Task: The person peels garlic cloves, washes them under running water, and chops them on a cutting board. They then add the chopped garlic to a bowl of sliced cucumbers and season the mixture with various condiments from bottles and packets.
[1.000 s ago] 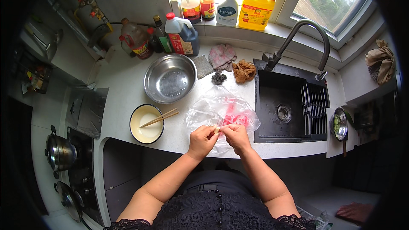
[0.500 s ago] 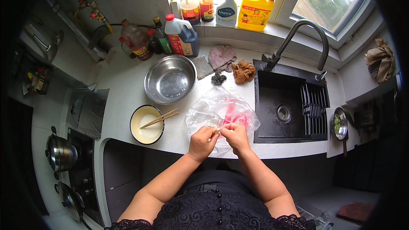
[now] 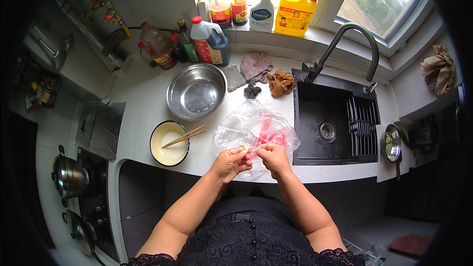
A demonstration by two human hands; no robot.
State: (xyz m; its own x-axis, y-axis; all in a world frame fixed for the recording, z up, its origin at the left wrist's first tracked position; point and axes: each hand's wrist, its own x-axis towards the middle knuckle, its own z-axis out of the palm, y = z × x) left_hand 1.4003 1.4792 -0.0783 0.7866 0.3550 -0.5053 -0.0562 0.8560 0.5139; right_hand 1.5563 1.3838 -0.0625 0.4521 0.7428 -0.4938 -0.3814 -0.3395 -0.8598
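Over the near edge of the counter, my left hand [image 3: 230,163] pinches a small pale, whitish piece [image 3: 244,148] between thumb and fingertips; its kind is too small to tell. Close by on the right, my right hand [image 3: 274,158] is closed with thumb and finger pinched together. Whatever lies in that pinch is too small to make out. Beneath and beyond both hands spreads a crumpled clear plastic bag [image 3: 237,124] with red print [image 3: 271,137].
Left stand a cream bowl [image 3: 156,140] with chopsticks [image 3: 183,138] in white liquid and a steel basin [image 3: 175,99]. A black sink [image 3: 315,118] lies right. Cloths [image 3: 281,83] and a scouring pad [image 3: 252,91] sit behind the bag; several bottles [image 3: 210,42] line the back.
My hands have drawn slightly apart. The left has shifted left and turned, its fingers loosening somewhat, with the pale piece now at its fingertips. The right has barely moved.
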